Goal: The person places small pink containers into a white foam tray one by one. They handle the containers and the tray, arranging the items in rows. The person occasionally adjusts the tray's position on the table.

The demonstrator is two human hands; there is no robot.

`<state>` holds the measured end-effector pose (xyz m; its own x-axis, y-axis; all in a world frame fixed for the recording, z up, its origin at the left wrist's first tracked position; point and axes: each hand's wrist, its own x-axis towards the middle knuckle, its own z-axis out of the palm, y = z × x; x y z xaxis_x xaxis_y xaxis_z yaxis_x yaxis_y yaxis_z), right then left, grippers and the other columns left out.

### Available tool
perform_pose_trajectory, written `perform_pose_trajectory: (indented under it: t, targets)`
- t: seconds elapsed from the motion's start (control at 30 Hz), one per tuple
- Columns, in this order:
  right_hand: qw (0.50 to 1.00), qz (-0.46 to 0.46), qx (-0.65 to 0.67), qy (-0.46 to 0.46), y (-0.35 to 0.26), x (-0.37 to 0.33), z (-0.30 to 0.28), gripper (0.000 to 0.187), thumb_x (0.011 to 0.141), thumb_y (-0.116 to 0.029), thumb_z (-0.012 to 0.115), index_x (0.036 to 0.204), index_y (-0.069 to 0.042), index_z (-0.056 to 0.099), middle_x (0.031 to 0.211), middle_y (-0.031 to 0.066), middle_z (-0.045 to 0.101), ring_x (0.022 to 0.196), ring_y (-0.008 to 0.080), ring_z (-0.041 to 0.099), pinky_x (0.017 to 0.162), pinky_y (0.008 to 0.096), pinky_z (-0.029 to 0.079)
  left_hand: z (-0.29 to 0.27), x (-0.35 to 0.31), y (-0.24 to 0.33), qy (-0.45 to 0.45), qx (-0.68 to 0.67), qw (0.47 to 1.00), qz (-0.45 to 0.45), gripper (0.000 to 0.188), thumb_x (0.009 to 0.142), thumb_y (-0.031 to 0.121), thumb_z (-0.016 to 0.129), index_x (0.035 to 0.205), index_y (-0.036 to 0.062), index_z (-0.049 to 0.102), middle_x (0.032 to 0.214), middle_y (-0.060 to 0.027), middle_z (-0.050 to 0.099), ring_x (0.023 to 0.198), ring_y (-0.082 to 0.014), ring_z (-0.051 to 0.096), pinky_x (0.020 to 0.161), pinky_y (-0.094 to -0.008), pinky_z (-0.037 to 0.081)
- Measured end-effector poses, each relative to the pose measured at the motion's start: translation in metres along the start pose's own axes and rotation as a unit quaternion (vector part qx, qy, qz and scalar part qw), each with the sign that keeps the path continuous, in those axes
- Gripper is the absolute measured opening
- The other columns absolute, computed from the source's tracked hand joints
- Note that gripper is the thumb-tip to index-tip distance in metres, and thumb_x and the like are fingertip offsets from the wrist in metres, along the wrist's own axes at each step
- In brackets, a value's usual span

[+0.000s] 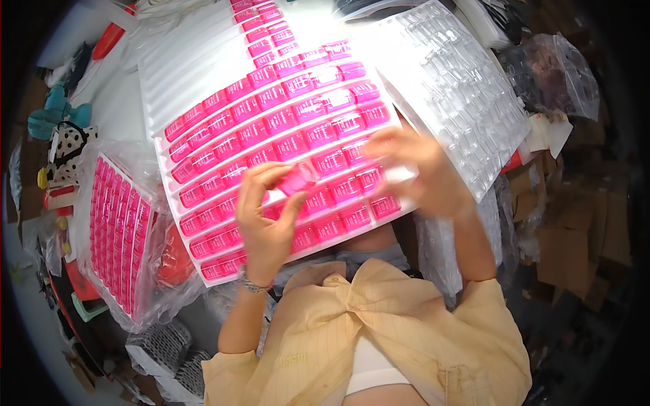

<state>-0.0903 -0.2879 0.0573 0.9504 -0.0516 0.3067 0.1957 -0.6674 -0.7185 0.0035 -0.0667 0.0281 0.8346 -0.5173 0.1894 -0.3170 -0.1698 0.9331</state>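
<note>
A large white ridged tray [162, 162] lies before me, tilted, with rows of small glossy pink containers [281, 122] that bear pale print. Over the tray's near half, my left hand [264, 216] pinches one pink container [298, 177] between thumb and fingers, lifted off the rows. To its right, above the tray's right edge, my right hand [426, 172] is smeared by motion. A whitish patch shows by its fingers; whether it is held I cannot make out.
On the right lies a tray of clear plastic pieces [453, 95]. A bagged tray of pink containers [122, 230] stands on the left. Cardboard boxes [569, 237] fill the lower right. A teal object [59, 111] and a spotted pouch [68, 145] sit at far left.
</note>
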Motion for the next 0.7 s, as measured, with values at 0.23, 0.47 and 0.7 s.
perform_pose_trajectory:
  t: [0.23, 0.47, 0.7]
  targets:
    - [0.872, 0.204, -0.441, 0.056, 0.103, 0.011, -0.054, 0.024, 0.079, -0.024, 0.07, 0.085, -0.001, 0.064, 0.086, 0.0122, 0.062, 0.083, 0.0304, 0.063, 0.067, 0.0413, 0.05, 0.0, 0.016, -0.004, -0.088, 0.28, 0.953, 0.073, 0.034, 0.07, 0.01, 0.075, 0.102, 0.0059, 0.064, 0.095, -0.0058, 0.056, 0.091, -0.0229, 0.052, 0.084, -0.0355, 0.035]
    - [0.902, 0.168, -0.381, 0.114, 0.107, 0.022, -0.048, 0.015, 0.08, -0.015, 0.068, 0.082, -0.002, 0.062, 0.08, 0.0106, 0.063, 0.071, 0.0224, 0.064, 0.063, 0.0338, 0.051, -0.042, 0.008, -0.008, -0.06, 0.364, 0.923, 0.106, 0.043, 0.068, 0.016, 0.077, 0.108, 0.0074, 0.064, 0.105, -0.0044, 0.057, 0.099, -0.0225, 0.049, 0.086, -0.038, 0.034]
    - [0.884, 0.207, 0.41, -0.084, -0.013, 0.035, 0.006, 0.008, 0.085, -0.005, 0.065, 0.088, 0.002, 0.065, 0.075, 0.0086, 0.067, 0.061, 0.0095, 0.062, 0.054, 0.0198, 0.05, -0.04, 0.005, -0.005, -0.076, 0.122, 0.984, 0.109, 0.037, 0.068, 0.01, 0.079, 0.102, 0.0043, 0.064, 0.098, -0.0097, 0.064, 0.09, -0.0264, 0.059, 0.078, -0.0351, 0.047]
